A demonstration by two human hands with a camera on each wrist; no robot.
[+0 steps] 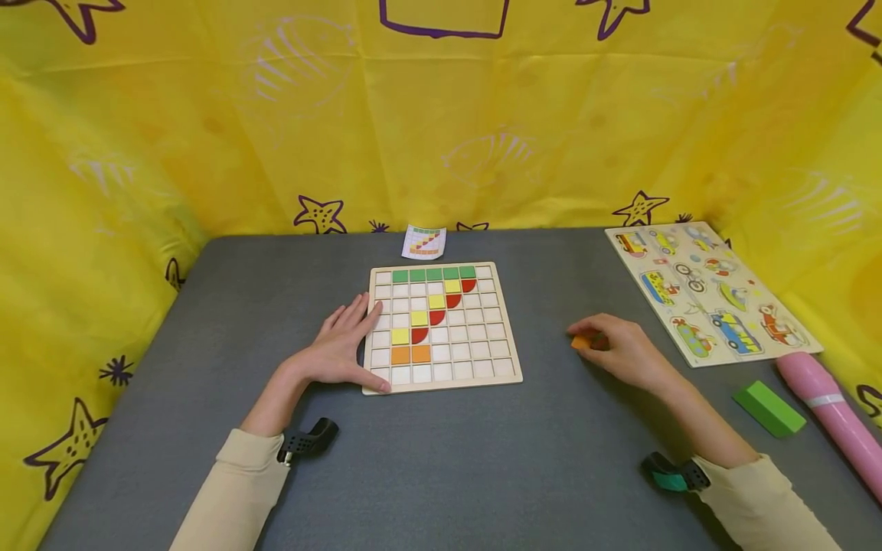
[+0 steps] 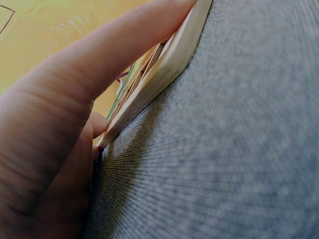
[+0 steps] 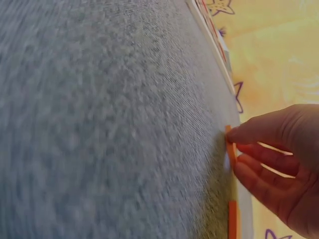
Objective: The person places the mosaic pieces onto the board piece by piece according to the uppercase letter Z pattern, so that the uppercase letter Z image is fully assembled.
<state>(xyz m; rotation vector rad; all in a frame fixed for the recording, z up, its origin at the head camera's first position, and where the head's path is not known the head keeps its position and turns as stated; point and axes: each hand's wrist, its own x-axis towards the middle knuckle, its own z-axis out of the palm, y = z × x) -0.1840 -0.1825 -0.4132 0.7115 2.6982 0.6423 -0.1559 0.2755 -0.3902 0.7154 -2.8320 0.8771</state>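
Observation:
A wooden grid board [image 1: 482, 369] lies in the middle of the table, with green, yellow, red and orange tiles in some of its squares. My left hand [image 1: 338, 348] rests at its left edge, fingers spread, the thumb over the near left corner. In the left wrist view that thumb lies along the rim of the board [image 2: 174, 59]. To the right of the board, my right hand [image 1: 620, 348] pinches an orange tile [image 3: 231, 144] close over the table. Another orange tile [image 3: 233, 219] shows below it in the right wrist view.
Behind the board lies a small pattern card [image 1: 424, 242]. On the right are a picture puzzle board [image 1: 710, 295], a green block [image 1: 769, 409] and a pink cylindrical object [image 1: 834, 417]. A yellow patterned cloth [image 1: 441, 115] stands around the table's back and sides.

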